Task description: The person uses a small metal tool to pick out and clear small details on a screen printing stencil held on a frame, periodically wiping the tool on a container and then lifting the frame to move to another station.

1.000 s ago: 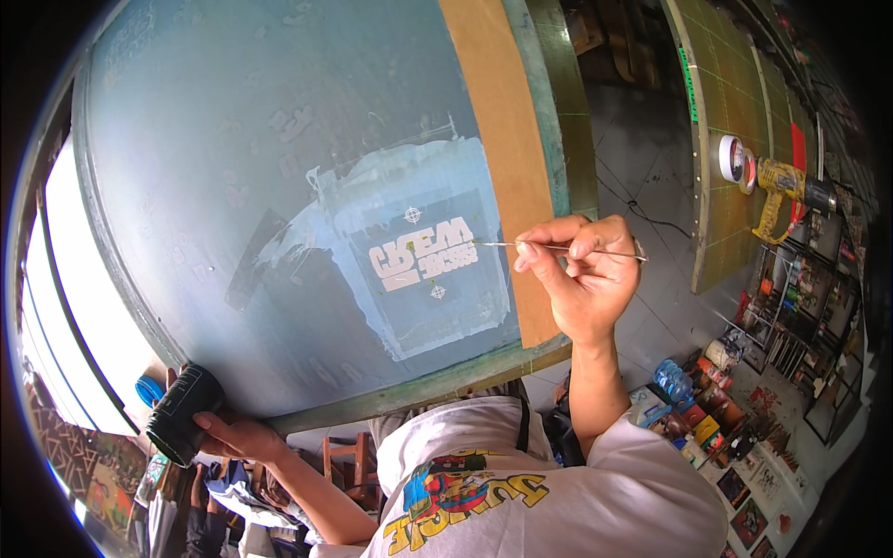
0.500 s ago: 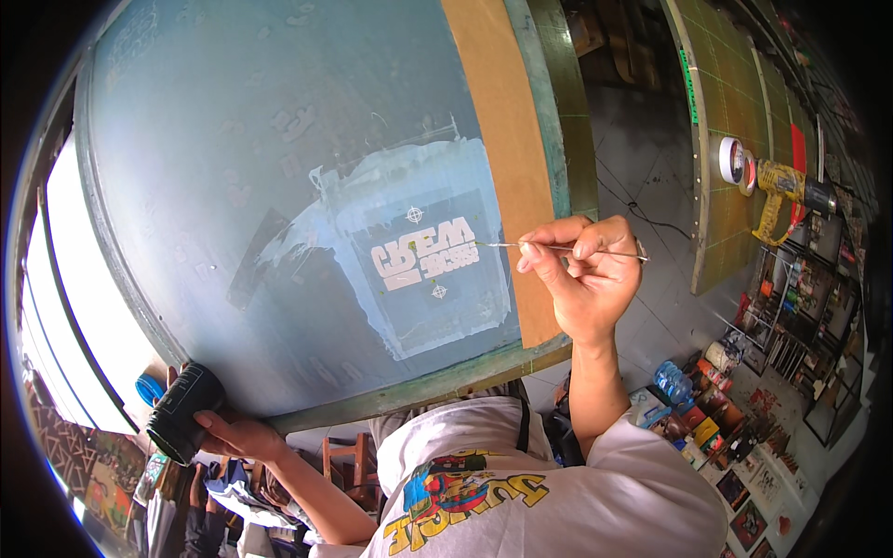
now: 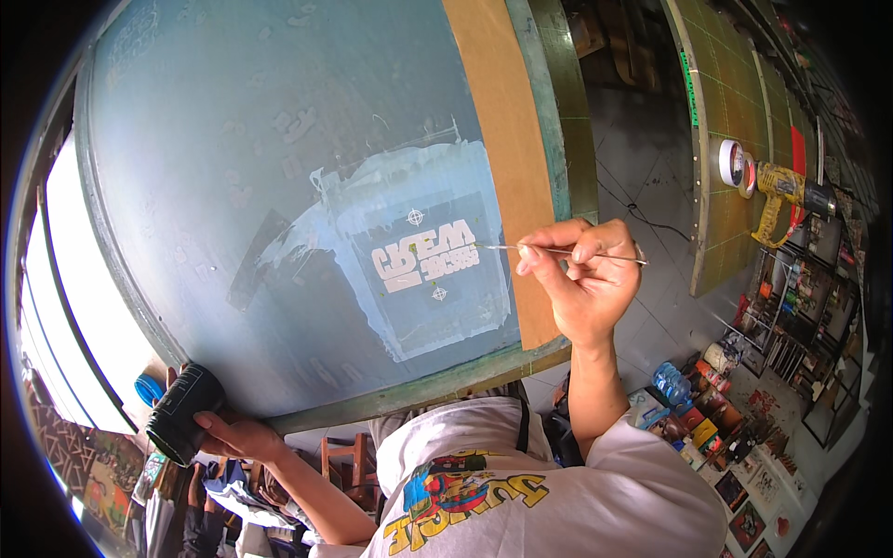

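A large framed printing screen (image 3: 251, 167) with blue-grey mesh fills the upper left, tilted before me. On its light blue patch sits a pale stencil design (image 3: 423, 253) with a round crosshair mark above and below. My right hand (image 3: 588, 279) pinches a thin fine-tipped brush (image 3: 558, 249), its tip at the right end of the lettering. Whether the tip touches the mesh, I cannot tell. At the lower left, my left hand (image 3: 237, 437) is closed around a dark cylindrical container (image 3: 186, 409) beside the frame's corner. Some of its fingers are hidden behind the container.
Brown tape (image 3: 507, 167) runs down the screen's right side. On a greenish table (image 3: 735, 84) at right lie a yellow-and-black heat gun (image 3: 786, 195) and tape rolls (image 3: 732, 162). Bottles and tins crowd the floor at lower right (image 3: 698, 400). A blue lid-like ring (image 3: 149, 389) is behind the container.
The brush has tilted slightly, its rear end dipping a little lower, and my right hand has shifted very slightly. My left hand and the container stay in place.
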A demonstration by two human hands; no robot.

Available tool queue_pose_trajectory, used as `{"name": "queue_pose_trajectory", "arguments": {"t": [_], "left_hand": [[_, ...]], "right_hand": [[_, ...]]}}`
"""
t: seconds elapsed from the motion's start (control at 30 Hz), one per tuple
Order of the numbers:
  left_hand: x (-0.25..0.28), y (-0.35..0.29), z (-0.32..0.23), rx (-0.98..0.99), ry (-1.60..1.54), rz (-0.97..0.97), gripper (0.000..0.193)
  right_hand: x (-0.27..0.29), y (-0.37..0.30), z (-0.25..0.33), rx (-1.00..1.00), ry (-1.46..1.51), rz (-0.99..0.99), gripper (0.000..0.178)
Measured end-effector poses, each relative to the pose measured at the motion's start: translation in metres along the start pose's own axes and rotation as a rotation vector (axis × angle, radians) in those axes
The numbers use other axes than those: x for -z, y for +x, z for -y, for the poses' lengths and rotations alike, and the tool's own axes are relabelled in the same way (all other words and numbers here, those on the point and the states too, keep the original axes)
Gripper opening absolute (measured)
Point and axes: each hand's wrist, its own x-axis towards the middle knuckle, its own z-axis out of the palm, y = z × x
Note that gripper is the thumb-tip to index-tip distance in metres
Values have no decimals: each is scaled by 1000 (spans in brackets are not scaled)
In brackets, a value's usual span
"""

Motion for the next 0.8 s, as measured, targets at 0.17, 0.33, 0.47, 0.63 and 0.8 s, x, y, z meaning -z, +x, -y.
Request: {"name": "queue_pose_trajectory", "arguments": {"t": [0.17, 0.33, 0.47, 0.63, 0.8], "left_hand": [[3, 0, 2, 9, -7, -3, 54], [1, 1, 1, -7, 6, 14, 56], [1, 1, 0, -7, 16, 16, 56], [2, 0, 1, 14, 4, 0, 56], [0, 1, 1, -4, 1, 3, 57]], "right_hand": [[1, -1, -1, -9, 21, -7, 31], [0, 0, 0, -2, -8, 11, 31], [-1, 0, 0, -1, -32, 7, 31], [0, 0, 0, -4, 14, -10, 31], [0, 0, -1, -6, 8, -6, 31]]}}
